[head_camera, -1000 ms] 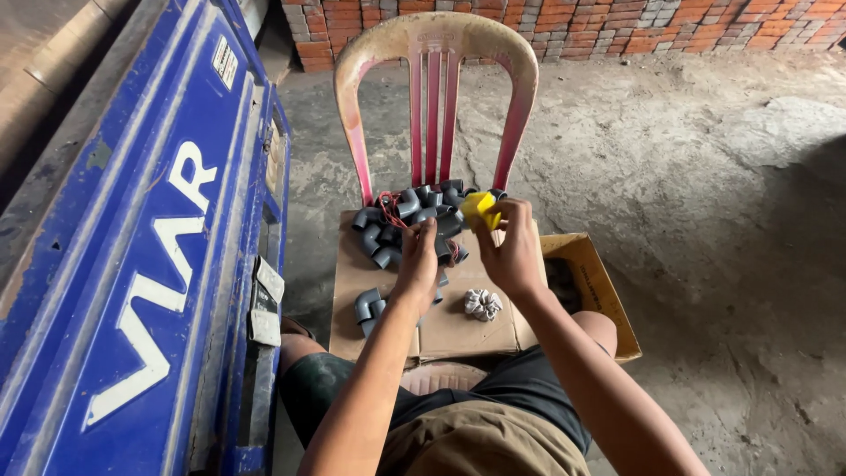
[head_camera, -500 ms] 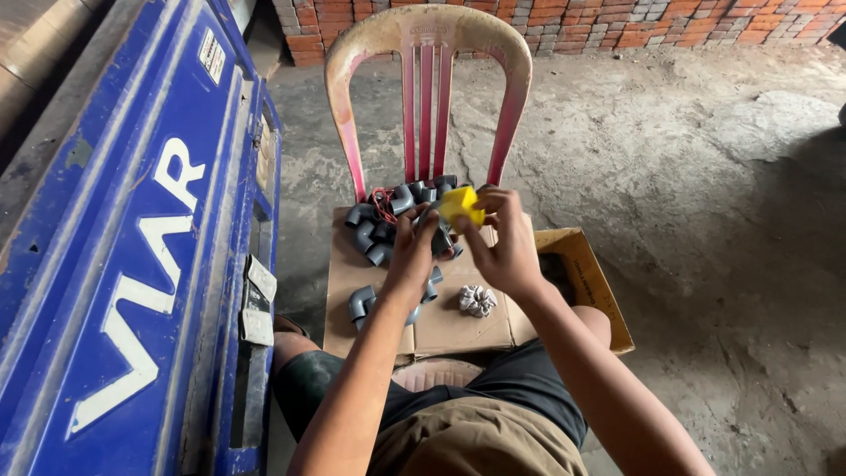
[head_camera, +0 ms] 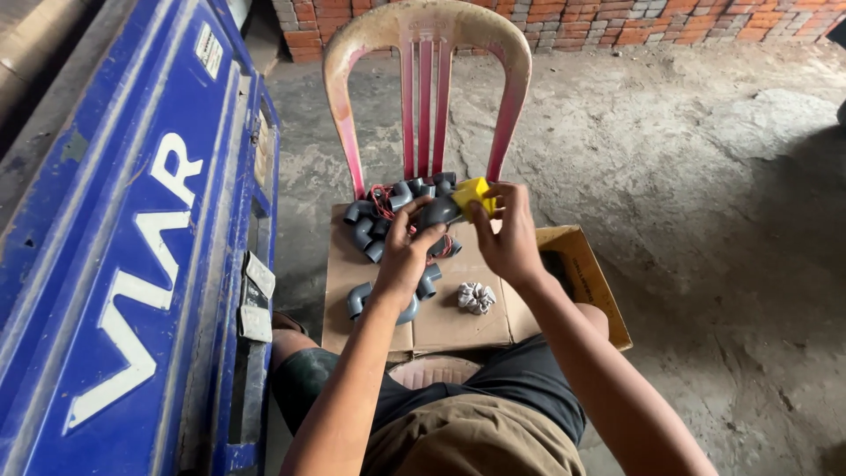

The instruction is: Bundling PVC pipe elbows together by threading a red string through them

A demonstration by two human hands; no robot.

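Observation:
My left hand [head_camera: 401,256] grips a grey pipe elbow fitting [head_camera: 438,211] above a sheet of cardboard [head_camera: 458,308] laid on a chair seat. My right hand [head_camera: 509,238] holds a small yellow object [head_camera: 471,192] against that fitting. A heap of grey pipe fittings [head_camera: 374,225] with some red wire lies at the back of the cardboard. Another grey elbow [head_camera: 357,300] sits near my left wrist. A small crumpled white wad [head_camera: 477,297] lies on the cardboard below my hands.
A faded red plastic chair [head_camera: 423,53] stands in front of me. A large blue metal panel [head_camera: 123,238] runs along the left. An open cardboard box [head_camera: 586,273] sits at the right of the seat. Bare concrete floor [head_camera: 705,176] and a brick wall [head_camera: 687,22] lie beyond.
Both hands have lifted slightly and drawn together, bringing the yellow object against the grey fitting. The view has shifted a little.

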